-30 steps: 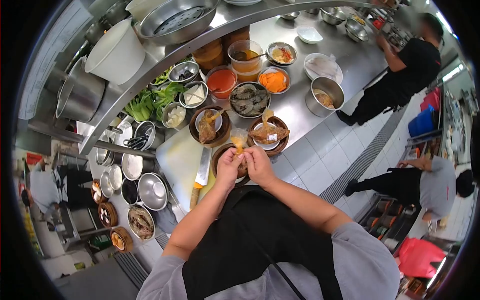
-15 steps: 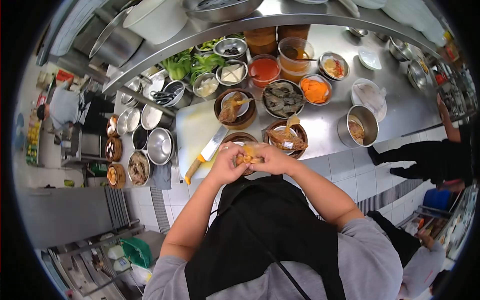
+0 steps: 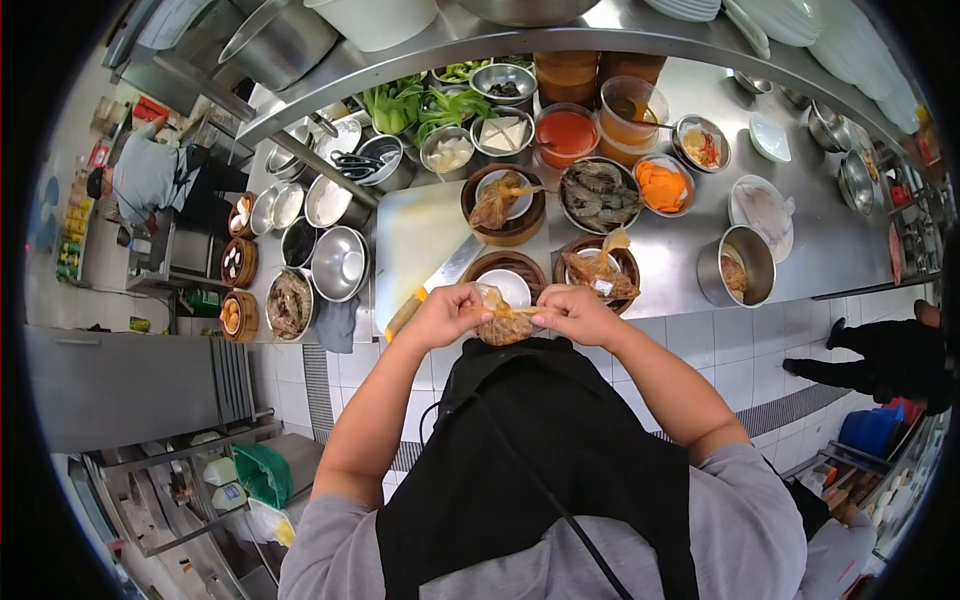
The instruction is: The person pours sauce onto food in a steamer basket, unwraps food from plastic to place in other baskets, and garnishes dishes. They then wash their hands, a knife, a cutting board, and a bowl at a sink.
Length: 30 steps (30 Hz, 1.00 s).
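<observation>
In front of the black apron, both hands hold a clear plastic bag (image 3: 507, 331) with brown food bunched in it. My left hand (image 3: 446, 318) has its fingers closed on the left side of the bag. My right hand (image 3: 580, 317) pinches the drawn-out neck on the right. Just beyond the hands sits a bamboo steamer (image 3: 536, 268) with a bare white plate (image 3: 511, 288). Two similar brown wrapped bundles rest in steamers: one bundle (image 3: 493, 206) farther back, another bundle (image 3: 597, 272) to the right. A cleaver (image 3: 452, 264) lies on the cutting board, left of the hands.
The white cutting board (image 3: 408, 228) is at left. Behind are a bowl of prawns (image 3: 598, 192), red sauce (image 3: 566, 134), sliced carrots (image 3: 662, 187) and leafy greens (image 3: 392, 105). A steel pot (image 3: 737, 266) stands right. A steel shelf edge (image 3: 560, 42) crosses above. Other people stand at both sides.
The hands have moved apart, stretching the bag's neck sideways between them, and the brown bundle now shows. The view has shifted, so the counter appears farther right. The person at right has moved.
</observation>
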Each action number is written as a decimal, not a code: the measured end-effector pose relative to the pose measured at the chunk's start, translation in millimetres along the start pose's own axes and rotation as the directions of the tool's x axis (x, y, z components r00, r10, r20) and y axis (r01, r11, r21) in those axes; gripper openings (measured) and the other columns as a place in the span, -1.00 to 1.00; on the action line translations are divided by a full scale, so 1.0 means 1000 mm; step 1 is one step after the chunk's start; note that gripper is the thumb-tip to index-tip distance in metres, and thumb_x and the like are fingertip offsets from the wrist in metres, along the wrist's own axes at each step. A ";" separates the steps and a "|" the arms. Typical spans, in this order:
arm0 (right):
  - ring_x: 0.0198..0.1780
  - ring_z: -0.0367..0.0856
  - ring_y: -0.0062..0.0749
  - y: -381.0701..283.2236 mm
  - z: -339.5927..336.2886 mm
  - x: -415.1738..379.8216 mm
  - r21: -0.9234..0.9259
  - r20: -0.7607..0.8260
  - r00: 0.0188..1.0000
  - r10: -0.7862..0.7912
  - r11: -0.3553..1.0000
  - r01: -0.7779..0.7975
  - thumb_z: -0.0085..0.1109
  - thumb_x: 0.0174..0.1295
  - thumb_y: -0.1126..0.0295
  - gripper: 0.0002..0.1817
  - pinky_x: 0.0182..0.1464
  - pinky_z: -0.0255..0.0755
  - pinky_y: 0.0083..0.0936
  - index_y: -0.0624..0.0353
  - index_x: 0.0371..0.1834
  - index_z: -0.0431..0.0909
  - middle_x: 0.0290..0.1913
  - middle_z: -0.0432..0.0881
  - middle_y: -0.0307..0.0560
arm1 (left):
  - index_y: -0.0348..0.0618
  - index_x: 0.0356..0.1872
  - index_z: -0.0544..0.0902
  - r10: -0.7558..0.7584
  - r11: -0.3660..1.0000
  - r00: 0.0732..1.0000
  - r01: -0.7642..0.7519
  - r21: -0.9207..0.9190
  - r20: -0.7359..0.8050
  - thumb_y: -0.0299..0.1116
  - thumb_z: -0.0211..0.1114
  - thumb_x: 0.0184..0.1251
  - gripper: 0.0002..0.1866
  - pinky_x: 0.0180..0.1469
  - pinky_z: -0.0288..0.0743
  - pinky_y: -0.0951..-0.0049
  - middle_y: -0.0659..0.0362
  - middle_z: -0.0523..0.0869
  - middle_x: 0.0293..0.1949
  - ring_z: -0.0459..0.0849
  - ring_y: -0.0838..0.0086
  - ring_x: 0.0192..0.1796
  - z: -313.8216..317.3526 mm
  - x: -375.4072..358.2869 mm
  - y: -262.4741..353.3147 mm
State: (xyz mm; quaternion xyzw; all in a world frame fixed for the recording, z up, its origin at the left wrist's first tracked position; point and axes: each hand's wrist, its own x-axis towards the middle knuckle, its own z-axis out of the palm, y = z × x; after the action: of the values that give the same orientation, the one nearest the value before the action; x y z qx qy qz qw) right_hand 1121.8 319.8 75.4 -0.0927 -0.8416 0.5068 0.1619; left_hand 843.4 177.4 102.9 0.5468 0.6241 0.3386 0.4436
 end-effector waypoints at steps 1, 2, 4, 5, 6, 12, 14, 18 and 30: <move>-0.18 0.71 -0.35 0.004 0.007 0.005 0.382 0.000 0.974 0.226 0.900 -0.209 0.32 0.45 0.33 -0.81 -0.18 0.60 -0.41 0.26 -0.18 0.63 -0.12 0.70 -0.06 | -0.19 -0.27 0.65 -0.208 0.954 0.976 0.216 -0.210 0.062 -0.24 0.60 0.29 -0.70 -0.19 0.46 0.32 0.28 0.56 -0.54 0.56 0.48 -0.30 -0.004 0.005 -0.004; -0.14 0.74 -0.43 0.008 0.016 0.007 0.698 0.091 0.899 0.428 0.616 -0.364 0.27 0.50 0.37 -0.85 -0.19 0.65 -0.47 0.25 -0.07 0.62 -0.10 0.71 -0.05 | -0.19 -0.27 0.65 -0.209 0.952 0.976 0.217 -0.214 0.061 -0.24 0.60 0.29 -0.70 -0.19 0.46 0.32 0.28 0.56 -0.54 0.56 0.48 -0.30 -0.006 0.006 -0.009; -0.13 0.76 -0.48 0.002 0.024 0.018 0.732 0.055 0.877 0.478 0.578 -0.361 0.19 0.55 0.42 -0.84 -0.20 0.71 -0.51 0.25 0.06 0.55 -0.13 0.73 -0.05 | -0.23 -0.14 0.64 -0.331 0.932 0.942 0.318 -0.176 -0.052 -0.14 0.58 0.31 -0.61 -0.09 0.51 0.32 0.24 0.60 -0.43 0.59 0.45 -0.19 -0.009 0.008 -0.013; -0.16 0.77 -0.47 0.017 0.035 0.021 0.695 0.000 0.810 0.587 0.583 -0.422 0.18 0.56 0.43 -0.84 -0.22 0.71 -0.52 0.26 0.07 0.56 -0.17 0.74 -0.06 | -0.23 -0.14 0.64 -0.331 0.931 0.942 0.317 -0.179 -0.054 -0.14 0.58 0.31 -0.61 -0.09 0.51 0.32 0.24 0.60 -0.43 0.59 0.45 -0.19 -0.006 0.006 -0.015; -0.20 0.77 -0.46 0.023 0.044 0.025 0.660 -0.062 0.728 0.683 0.575 -0.483 0.16 0.56 0.44 -0.84 -0.24 0.70 -0.53 0.27 0.08 0.58 -0.22 0.74 -0.07 | -0.26 -0.12 0.64 -0.216 0.975 0.955 0.223 0.013 -0.203 -0.11 0.59 0.29 -0.56 -0.05 0.55 0.30 0.12 0.64 -0.27 0.64 0.33 -0.14 0.002 0.003 -0.014; -0.28 0.76 -0.03 -0.017 0.051 0.046 0.112 -0.439 0.690 0.575 0.797 -0.593 0.35 0.30 0.38 -0.69 -0.13 0.60 -0.18 0.33 0.02 0.61 -0.30 0.75 0.10 | -0.24 0.02 0.65 0.085 0.924 0.942 0.048 0.380 -0.324 -0.12 0.60 0.17 -0.48 0.20 0.59 0.14 -0.05 0.64 0.10 0.66 -0.01 0.16 0.026 0.006 0.001; -0.22 0.74 0.09 0.010 0.059 0.039 -0.320 -0.442 0.848 0.293 0.832 -0.454 0.33 0.29 0.40 -0.78 -0.11 0.61 -0.12 0.27 -0.07 0.68 -0.27 0.75 0.11 | -0.20 0.04 0.66 0.144 0.902 0.924 0.026 0.431 -0.355 -0.17 0.57 0.20 -0.53 0.19 0.59 0.11 -0.04 0.64 0.10 0.66 -0.01 0.15 0.031 0.008 -0.001; -0.18 0.73 0.13 -0.036 0.051 0.040 -0.229 -0.483 0.841 0.244 0.892 -0.390 0.31 0.30 0.42 -0.88 -0.09 0.61 -0.08 0.21 -0.18 0.70 -0.24 0.75 0.09 | -0.14 0.11 0.66 0.154 0.881 0.904 0.057 0.470 -0.398 -0.20 0.55 0.21 -0.52 0.20 0.59 0.12 -0.02 0.66 0.08 0.66 -0.02 0.16 0.036 0.018 -0.018; -0.33 0.68 -0.47 0.006 0.061 0.011 0.320 -0.371 0.698 0.612 0.790 -0.523 0.29 0.40 0.47 -0.88 -0.23 0.57 -0.43 0.26 -0.09 0.64 -0.33 0.72 -0.09 | -0.18 0.00 0.69 0.245 0.870 0.928 -0.081 0.487 -0.282 -0.35 0.50 0.33 -0.71 -0.04 0.67 0.23 0.04 0.72 -0.18 0.76 0.11 -0.15 0.017 -0.032 -0.038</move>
State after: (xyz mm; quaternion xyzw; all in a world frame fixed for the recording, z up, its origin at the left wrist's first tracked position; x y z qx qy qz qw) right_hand 1089.0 276.4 45.4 -0.4491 -0.6565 0.5729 0.1978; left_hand 844.9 138.2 68.2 0.6230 0.7040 0.3031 0.1559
